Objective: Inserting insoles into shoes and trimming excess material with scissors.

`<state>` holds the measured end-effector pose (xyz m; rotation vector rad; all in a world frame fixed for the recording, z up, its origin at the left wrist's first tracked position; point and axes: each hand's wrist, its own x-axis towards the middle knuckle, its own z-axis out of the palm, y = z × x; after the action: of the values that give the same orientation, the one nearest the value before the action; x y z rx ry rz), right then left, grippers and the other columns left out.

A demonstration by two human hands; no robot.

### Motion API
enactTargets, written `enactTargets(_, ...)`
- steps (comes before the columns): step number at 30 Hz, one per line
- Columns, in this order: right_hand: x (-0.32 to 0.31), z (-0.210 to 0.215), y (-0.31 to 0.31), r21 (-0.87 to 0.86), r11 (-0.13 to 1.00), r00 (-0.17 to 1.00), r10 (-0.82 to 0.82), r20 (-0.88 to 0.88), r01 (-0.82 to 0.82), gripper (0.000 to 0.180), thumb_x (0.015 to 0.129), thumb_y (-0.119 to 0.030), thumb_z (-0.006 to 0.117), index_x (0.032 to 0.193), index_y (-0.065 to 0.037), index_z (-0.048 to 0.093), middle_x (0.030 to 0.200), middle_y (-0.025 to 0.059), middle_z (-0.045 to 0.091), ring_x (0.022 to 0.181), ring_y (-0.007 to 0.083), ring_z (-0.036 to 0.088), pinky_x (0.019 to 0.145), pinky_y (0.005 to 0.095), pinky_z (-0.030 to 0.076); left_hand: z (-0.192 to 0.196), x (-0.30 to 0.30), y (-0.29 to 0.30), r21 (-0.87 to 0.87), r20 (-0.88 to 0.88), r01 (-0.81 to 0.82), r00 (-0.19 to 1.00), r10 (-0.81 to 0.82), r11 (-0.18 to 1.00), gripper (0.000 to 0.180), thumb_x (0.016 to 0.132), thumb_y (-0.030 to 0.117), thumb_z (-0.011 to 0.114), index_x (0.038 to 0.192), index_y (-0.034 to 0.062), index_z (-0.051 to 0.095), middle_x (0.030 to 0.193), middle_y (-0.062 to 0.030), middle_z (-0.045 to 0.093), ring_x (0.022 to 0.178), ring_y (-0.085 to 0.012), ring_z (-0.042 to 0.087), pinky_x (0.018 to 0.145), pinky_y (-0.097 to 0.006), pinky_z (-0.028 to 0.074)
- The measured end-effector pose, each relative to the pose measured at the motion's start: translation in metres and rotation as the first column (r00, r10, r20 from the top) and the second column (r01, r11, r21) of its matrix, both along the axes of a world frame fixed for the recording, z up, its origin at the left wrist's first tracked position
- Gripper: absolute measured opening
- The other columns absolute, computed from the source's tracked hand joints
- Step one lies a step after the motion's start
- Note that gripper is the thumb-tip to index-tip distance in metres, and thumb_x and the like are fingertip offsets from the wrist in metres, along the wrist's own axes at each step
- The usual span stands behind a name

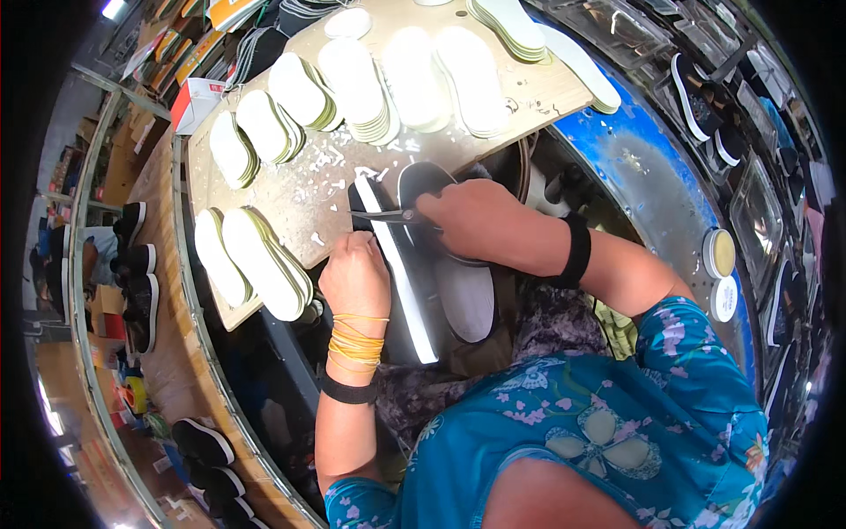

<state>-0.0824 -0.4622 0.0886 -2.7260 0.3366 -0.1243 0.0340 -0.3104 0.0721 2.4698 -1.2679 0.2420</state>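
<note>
Trimming in progress, as we read it: our left hand (355, 278) grips the black shoe sole (397, 264) with its white edge, held over the lap at the tabletop (291, 189) edge. Our right hand (467, 216) is closed on the scissors (388, 215) — blades at the toe. Next, we judge, a steady cut along the rim — turning the sole. Insole stacks (352, 79) lie beyond.

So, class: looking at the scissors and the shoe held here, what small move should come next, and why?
Probably close the scissors to snip at the shoe's toe edge. The right hand has the blades there, the left hand steadies the white-edged sole, and white trimmings litter the board.
</note>
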Motion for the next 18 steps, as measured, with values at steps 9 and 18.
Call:
enactTargets(9, -0.014, 0.004, -0.015, -0.071, 0.997, 1.0, 0.02, 0.013, -0.02, 0.024, 0.069, -0.017, 0.063, 0.089, -0.006, 0.054, 0.074, 0.0137, 0.059, 0.07, 0.0326, 0.06, 0.06, 0.0428, 0.047, -0.018, 0.003, -0.003, -0.247, -0.168, 0.032, 0.983, -0.075, 0.968, 0.005, 0.073, 0.007, 0.061, 0.073, 0.0053, 0.056, 0.068, -0.0097, 0.056, 0.058, -0.0256, 0.057, 0.054, -0.034, 0.046)
enactTargets(18, -0.043, 0.023, -0.017, -0.266, 0.96, 0.994, 0.106, 0.035, -0.093, 0.028, 0.068, -0.018, 0.066, 0.092, -0.007, 0.055, 0.072, 0.0117, 0.057, 0.062, 0.0273, 0.061, 0.051, 0.0373, 0.046, -0.024, 0.005, -0.001, -0.314, -0.248, 0.02, 0.963, -0.102, 0.949, 0.007, 0.076, 0.005, 0.062, 0.077, 0.0026, 0.056, 0.072, -0.0103, 0.057, 0.059, -0.0234, 0.058, 0.056, -0.032, 0.046)
